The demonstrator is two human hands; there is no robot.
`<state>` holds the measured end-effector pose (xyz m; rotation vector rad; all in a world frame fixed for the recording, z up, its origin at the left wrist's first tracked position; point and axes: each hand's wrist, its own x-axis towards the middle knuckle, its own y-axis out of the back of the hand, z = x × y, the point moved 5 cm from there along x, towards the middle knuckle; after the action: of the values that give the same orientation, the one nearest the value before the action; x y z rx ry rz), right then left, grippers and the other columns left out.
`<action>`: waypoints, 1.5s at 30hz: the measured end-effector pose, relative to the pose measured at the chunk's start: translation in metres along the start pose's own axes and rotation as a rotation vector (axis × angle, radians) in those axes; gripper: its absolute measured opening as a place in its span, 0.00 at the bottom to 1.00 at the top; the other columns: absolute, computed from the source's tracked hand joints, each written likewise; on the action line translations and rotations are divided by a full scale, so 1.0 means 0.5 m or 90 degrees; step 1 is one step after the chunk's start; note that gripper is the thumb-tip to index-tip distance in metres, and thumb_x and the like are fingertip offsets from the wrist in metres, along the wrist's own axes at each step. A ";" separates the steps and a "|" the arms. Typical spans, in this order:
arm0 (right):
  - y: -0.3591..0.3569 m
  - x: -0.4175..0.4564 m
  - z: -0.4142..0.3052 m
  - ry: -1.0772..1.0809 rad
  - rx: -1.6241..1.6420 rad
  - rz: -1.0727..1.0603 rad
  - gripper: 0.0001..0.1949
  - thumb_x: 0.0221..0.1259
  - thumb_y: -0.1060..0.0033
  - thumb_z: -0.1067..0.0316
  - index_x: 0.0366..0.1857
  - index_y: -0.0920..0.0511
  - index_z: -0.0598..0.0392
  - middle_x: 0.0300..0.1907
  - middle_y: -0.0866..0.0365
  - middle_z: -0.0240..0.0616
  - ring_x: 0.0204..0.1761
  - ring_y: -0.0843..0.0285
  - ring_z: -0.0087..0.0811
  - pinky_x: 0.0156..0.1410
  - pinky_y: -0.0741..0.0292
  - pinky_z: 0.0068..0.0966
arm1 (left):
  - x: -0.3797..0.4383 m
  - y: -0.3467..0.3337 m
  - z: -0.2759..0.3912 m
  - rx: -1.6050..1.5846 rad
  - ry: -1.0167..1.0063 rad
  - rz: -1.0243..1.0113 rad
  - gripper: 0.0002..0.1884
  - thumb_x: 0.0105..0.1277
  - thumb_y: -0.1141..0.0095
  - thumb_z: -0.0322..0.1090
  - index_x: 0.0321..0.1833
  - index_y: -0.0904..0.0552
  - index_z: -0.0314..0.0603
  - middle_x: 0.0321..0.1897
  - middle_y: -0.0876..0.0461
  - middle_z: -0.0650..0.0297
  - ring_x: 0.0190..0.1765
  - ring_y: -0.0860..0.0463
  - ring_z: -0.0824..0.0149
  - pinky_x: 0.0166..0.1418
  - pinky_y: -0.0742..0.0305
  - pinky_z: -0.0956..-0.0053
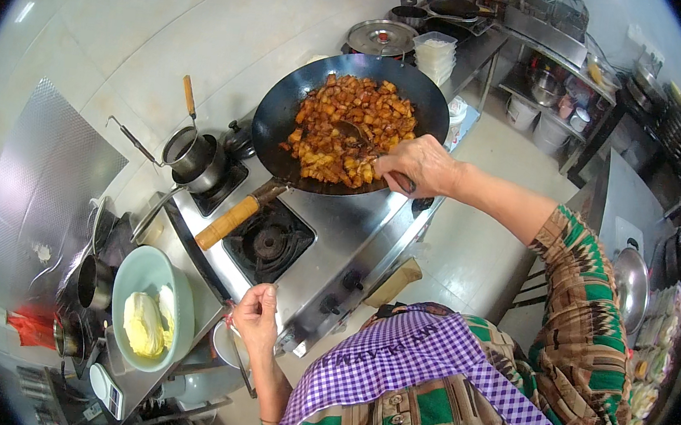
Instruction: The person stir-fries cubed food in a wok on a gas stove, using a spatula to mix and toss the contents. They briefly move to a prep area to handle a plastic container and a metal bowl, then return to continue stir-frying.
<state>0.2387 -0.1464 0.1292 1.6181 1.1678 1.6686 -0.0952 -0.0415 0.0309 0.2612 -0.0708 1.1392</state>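
Note:
A dark steel wok (273, 115) with a bamboo-wrapped handle (227, 223) rests over the far part of a stainless gas stove (340, 218). Browned, diced food (352, 105), perhaps meat or potato, covers its middle, glossy and paler near the front. My right hand (423, 166) reaches over the wok's near right rim, closed around the handle of a metal cooking utensil. That utensil's dark head (352, 131) lies among the cubes, partly covered, so ladle or spatula is unclear. Over the stove's near left corner, my left hand (256, 312) has its fingers curled in, with nothing visible in them.
Left of the wok handle stands a pot with a strainer (188, 153). An unlit burner (269, 238) lies nearer me. A pale green basin (183, 314) holds napa cabbage (145, 324); a digital scale (107, 390) sits beside it. Behind the wok are a lidded pot (382, 36) and stacked plastic tubs (434, 57).

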 end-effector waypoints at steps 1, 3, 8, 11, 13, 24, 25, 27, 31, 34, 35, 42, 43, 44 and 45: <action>-0.005 0.002 0.008 -0.033 0.021 0.026 0.08 0.37 0.41 0.74 0.21 0.29 0.46 0.14 0.32 0.28 0.22 0.26 0.31 0.24 0.33 0.30 | -0.003 0.003 -0.002 -0.004 0.001 0.000 0.09 0.66 0.41 0.35 0.38 0.18 0.34 0.23 0.24 0.73 0.25 0.31 0.82 0.28 0.38 0.86; -0.016 -0.005 0.006 -0.024 0.058 0.089 0.08 0.38 0.41 0.75 0.21 0.28 0.46 0.13 0.33 0.28 0.21 0.27 0.31 0.24 0.33 0.31 | -0.013 0.010 -0.004 0.002 -0.007 0.015 0.08 0.66 0.41 0.34 0.37 0.18 0.34 0.22 0.27 0.75 0.25 0.34 0.83 0.28 0.41 0.86; -0.006 -0.053 -0.058 0.047 0.083 -0.061 0.08 0.38 0.38 0.73 0.22 0.27 0.47 0.18 0.30 0.31 0.23 0.26 0.35 0.25 0.31 0.32 | -0.039 0.031 -0.024 0.027 -0.005 0.051 0.08 0.66 0.40 0.34 0.37 0.18 0.35 0.23 0.26 0.75 0.25 0.34 0.82 0.28 0.40 0.86; 0.053 -0.058 -0.064 0.060 0.070 -0.009 0.08 0.39 0.37 0.74 0.24 0.25 0.48 0.21 0.25 0.31 0.25 0.23 0.35 0.27 0.29 0.32 | -0.045 0.044 -0.022 0.033 0.001 0.057 0.09 0.66 0.40 0.35 0.37 0.18 0.35 0.23 0.26 0.75 0.25 0.33 0.82 0.29 0.39 0.85; 0.105 -0.058 -0.038 -0.076 0.211 0.116 0.06 0.47 0.38 0.75 0.30 0.22 0.52 0.25 0.20 0.34 0.24 0.22 0.34 0.28 0.27 0.27 | -0.043 0.041 -0.011 0.033 0.006 0.062 0.09 0.66 0.40 0.35 0.37 0.18 0.35 0.23 0.26 0.75 0.25 0.34 0.82 0.29 0.39 0.85; 0.006 -0.093 0.048 -0.258 0.302 0.214 0.04 0.55 0.41 0.76 0.34 0.20 0.57 0.27 0.18 0.32 0.29 0.20 0.19 0.34 0.25 0.18 | -0.024 0.009 0.007 0.017 0.013 0.007 0.09 0.66 0.41 0.35 0.36 0.18 0.35 0.21 0.26 0.74 0.24 0.32 0.82 0.28 0.38 0.86; 0.015 -0.089 0.043 -0.253 0.301 0.216 0.04 0.55 0.41 0.76 0.34 0.20 0.57 0.26 0.18 0.32 0.29 0.21 0.19 0.34 0.25 0.18 | -0.024 0.009 0.007 0.020 0.016 0.006 0.09 0.66 0.41 0.35 0.36 0.18 0.35 0.21 0.26 0.74 0.23 0.32 0.82 0.28 0.38 0.86; 0.041 -0.093 0.052 -0.281 0.359 0.243 0.04 0.56 0.43 0.78 0.33 0.21 0.58 0.24 0.23 0.29 0.26 0.27 0.15 0.32 0.30 0.14 | -0.026 0.013 0.009 0.027 0.003 0.017 0.09 0.67 0.41 0.35 0.36 0.18 0.35 0.21 0.26 0.74 0.23 0.32 0.82 0.27 0.38 0.86; 0.083 -0.079 0.039 -0.272 0.311 0.288 0.04 0.58 0.44 0.77 0.35 0.21 0.58 0.24 0.25 0.25 0.26 0.32 0.13 0.31 0.33 0.13 | -0.028 0.016 -0.010 0.008 0.009 0.027 0.07 0.66 0.41 0.33 0.37 0.19 0.35 0.21 0.28 0.76 0.24 0.36 0.83 0.27 0.43 0.86; 0.066 -0.074 0.026 -0.235 0.332 0.263 0.05 0.55 0.42 0.78 0.35 0.21 0.58 0.27 0.21 0.32 0.26 0.27 0.17 0.33 0.29 0.15 | -0.026 0.015 -0.014 0.027 0.012 0.022 0.07 0.66 0.41 0.33 0.37 0.19 0.35 0.21 0.28 0.76 0.24 0.36 0.83 0.27 0.43 0.86; 0.042 -0.079 0.028 -0.264 0.335 0.204 0.05 0.54 0.40 0.75 0.34 0.21 0.56 0.29 0.19 0.36 0.27 0.22 0.23 0.33 0.26 0.19 | -0.024 0.011 -0.011 0.029 0.013 0.023 0.07 0.66 0.41 0.33 0.37 0.19 0.35 0.21 0.28 0.76 0.24 0.36 0.83 0.27 0.42 0.86; 0.041 -0.076 0.005 -0.225 0.261 0.166 0.05 0.54 0.41 0.74 0.34 0.21 0.54 0.28 0.19 0.34 0.29 0.21 0.23 0.34 0.25 0.21 | -0.017 0.009 -0.004 0.024 0.015 0.030 0.08 0.66 0.40 0.34 0.36 0.19 0.35 0.21 0.29 0.76 0.24 0.36 0.83 0.27 0.42 0.86; 0.060 -0.082 0.017 -0.262 0.337 0.210 0.05 0.54 0.42 0.75 0.35 0.21 0.55 0.28 0.19 0.33 0.28 0.22 0.20 0.33 0.26 0.19 | -0.017 0.013 -0.007 0.019 0.013 0.036 0.08 0.66 0.40 0.34 0.36 0.19 0.35 0.21 0.29 0.76 0.24 0.36 0.83 0.27 0.42 0.86; 0.081 -0.090 0.020 -0.284 0.351 0.243 0.06 0.55 0.43 0.76 0.35 0.20 0.57 0.27 0.20 0.31 0.28 0.24 0.17 0.33 0.28 0.17 | -0.017 0.017 -0.010 0.019 0.010 0.038 0.08 0.66 0.41 0.34 0.36 0.19 0.35 0.21 0.29 0.76 0.24 0.36 0.83 0.27 0.42 0.86; 0.106 -0.098 0.025 -0.305 0.363 0.274 0.06 0.56 0.44 0.78 0.35 0.20 0.58 0.27 0.21 0.29 0.28 0.26 0.14 0.33 0.29 0.14 | -0.018 0.019 -0.013 0.018 0.007 0.040 0.08 0.66 0.41 0.34 0.36 0.19 0.35 0.21 0.29 0.76 0.24 0.36 0.83 0.27 0.42 0.86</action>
<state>0.2678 -0.2111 0.1484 2.5989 1.1493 1.0936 -0.1083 -0.0444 0.0246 0.2787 -0.0533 1.2049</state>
